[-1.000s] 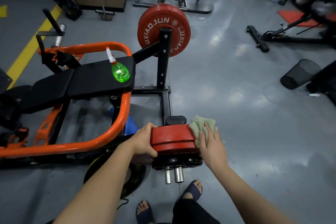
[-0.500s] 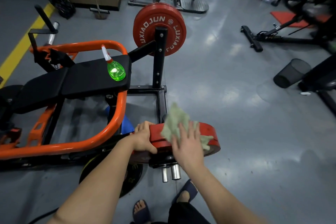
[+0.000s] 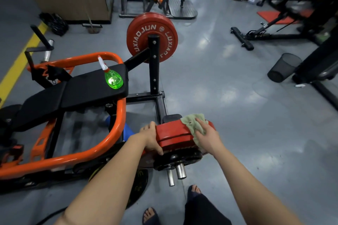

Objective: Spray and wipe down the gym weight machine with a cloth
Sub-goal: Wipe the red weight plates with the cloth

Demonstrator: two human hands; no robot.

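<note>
The left hand (image 3: 150,139) is gripping the left rim of the red weight plate (image 3: 173,133) at the machine's near end. Its grip is curling round the rim, w/ fingertips partly hidden behind it. The right hand (image 3: 208,137) is pressing the green cloth (image 3: 193,124) on the plate's top right, grip wide, fingers lying spread; the thumb is hard to make out. The spray bottle (image 3: 113,78) is lying on the black pad (image 3: 87,87), well apart. The feet are being cut off at the bottom edge.

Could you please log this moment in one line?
wiping red plate | right hand presses cloth on it | left hand grips its edge | spray bottle on bench pad
</note>
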